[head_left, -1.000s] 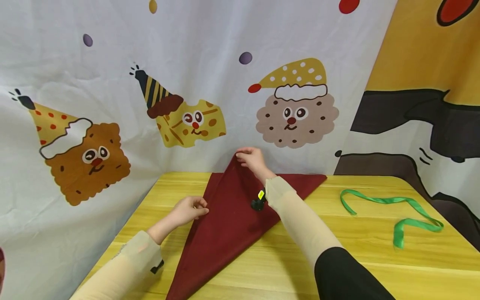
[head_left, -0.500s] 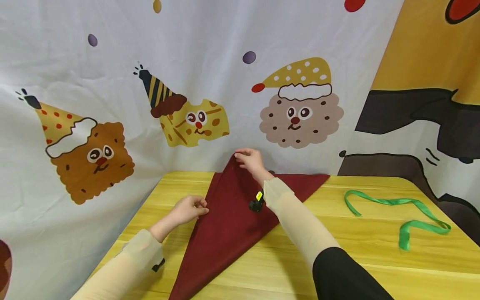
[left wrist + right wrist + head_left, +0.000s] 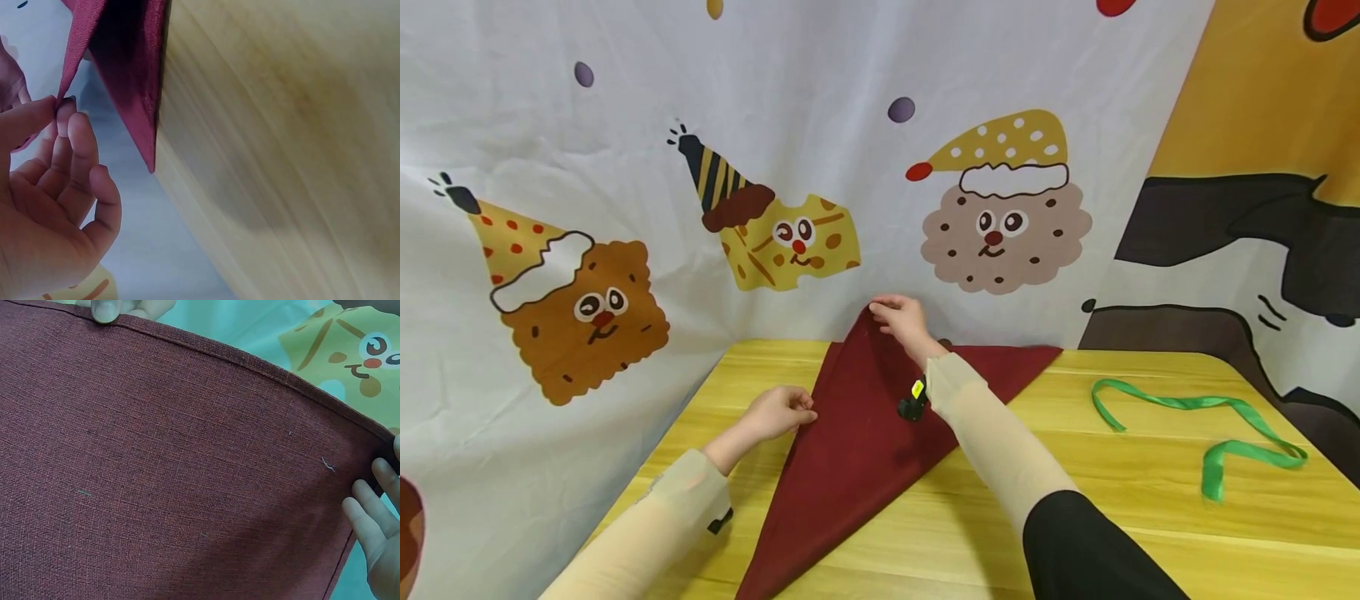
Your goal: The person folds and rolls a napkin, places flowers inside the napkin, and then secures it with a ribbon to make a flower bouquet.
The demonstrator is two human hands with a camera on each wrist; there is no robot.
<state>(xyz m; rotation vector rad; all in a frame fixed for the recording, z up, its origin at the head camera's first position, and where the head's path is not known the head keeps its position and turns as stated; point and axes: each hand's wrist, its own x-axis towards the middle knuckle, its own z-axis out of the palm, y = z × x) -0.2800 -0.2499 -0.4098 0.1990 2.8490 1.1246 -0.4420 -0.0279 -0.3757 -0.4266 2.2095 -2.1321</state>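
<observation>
A dark red cloth [image 3: 865, 442] lies folded on the table, its upper layer partly lifted. At the far side my right hand [image 3: 904, 321] pinches a raised corner of it. My left hand [image 3: 777, 412] is lower on the left, pinching the cloth's hemmed edge between thumb and forefinger, its other fingers loosely bent in the left wrist view. The right wrist view shows the lifted cloth [image 3: 175, 437] stretched between the left thumb [image 3: 105, 309] at the top and my right hand [image 3: 378, 519] at the right. The right fingertips on the corner are partly out of that view.
A green ribbon [image 3: 1247, 450] lies loosely curved on the right of the wooden table [image 3: 1075, 500]. Behind the table's far edge hangs a white backdrop [image 3: 812, 100] printed with cartoon biscuits and cheese, close to the raised cloth corner.
The head view has turned slightly, shifting the scene a little to the right. Both hands keep their hold on the cloth, almost still.
</observation>
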